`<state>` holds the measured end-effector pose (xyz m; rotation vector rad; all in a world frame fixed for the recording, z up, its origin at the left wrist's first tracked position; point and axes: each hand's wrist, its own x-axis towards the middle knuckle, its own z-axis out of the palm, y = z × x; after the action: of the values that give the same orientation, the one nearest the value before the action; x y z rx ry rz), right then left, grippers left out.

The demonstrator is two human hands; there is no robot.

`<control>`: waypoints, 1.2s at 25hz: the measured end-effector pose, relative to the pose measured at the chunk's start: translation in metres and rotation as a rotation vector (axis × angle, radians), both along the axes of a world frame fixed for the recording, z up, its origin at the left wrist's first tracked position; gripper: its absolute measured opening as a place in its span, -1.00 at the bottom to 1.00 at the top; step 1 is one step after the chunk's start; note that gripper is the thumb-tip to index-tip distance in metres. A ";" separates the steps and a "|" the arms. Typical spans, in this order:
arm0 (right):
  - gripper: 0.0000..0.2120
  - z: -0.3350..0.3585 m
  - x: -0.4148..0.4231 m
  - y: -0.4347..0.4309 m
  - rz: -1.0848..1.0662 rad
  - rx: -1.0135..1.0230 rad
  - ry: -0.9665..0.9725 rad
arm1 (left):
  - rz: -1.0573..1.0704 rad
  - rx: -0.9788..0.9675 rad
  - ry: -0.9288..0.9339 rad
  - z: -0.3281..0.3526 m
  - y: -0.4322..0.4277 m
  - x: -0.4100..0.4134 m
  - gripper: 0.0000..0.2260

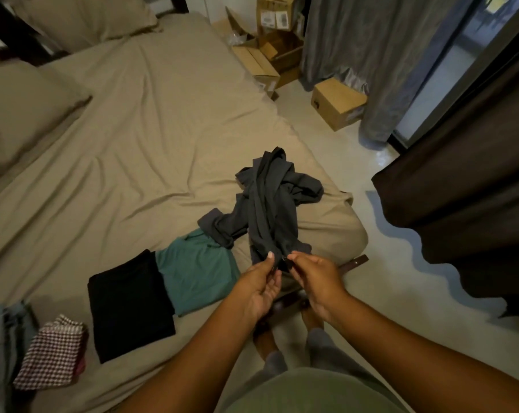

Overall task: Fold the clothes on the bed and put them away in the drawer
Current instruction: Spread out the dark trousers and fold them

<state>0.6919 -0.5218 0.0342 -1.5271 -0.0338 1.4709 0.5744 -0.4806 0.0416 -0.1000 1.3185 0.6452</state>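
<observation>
**Control:** Surroundings?

**Operator:** I note a pale glossy floor (371, 293) with brown cardboard boxes (337, 104). The wide tan-sheeted bed (133, 144) is wrinkled, a soft folding surface.

**Control:** The item?

**Operator:** The crumpled dark grey cloth garment (267, 210) lies on the bed's near corner. I judge it light, limp and not slippery; best taken by its hem corners. The left hand (261, 281) and right hand (314, 278) have their fingers clamped on its near edge.

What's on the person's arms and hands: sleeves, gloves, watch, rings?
Nothing worn that shows. The left hand and right hand are bare: no gloves, and no rings, watch or bracelet that I can see. The left forearm and right forearm are uncovered to the frame edge, with no sleeve in view.
</observation>
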 end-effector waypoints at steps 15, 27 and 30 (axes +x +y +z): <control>-0.90 0.003 0.024 -0.012 -0.174 -0.225 0.526 | 0.060 -0.028 -0.145 -0.002 -0.023 0.018 -0.94; -0.77 0.013 0.058 0.000 -0.088 -0.103 0.534 | -0.009 0.150 -0.086 0.013 -0.007 0.037 -0.92; -0.81 0.016 0.062 0.000 -0.045 -0.092 0.531 | -0.052 0.187 -0.046 0.018 -0.008 0.046 -0.93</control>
<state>0.7541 -0.5223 0.0500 -1.1556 0.3845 1.8160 0.6202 -0.4887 0.0597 0.0714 1.2068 0.7148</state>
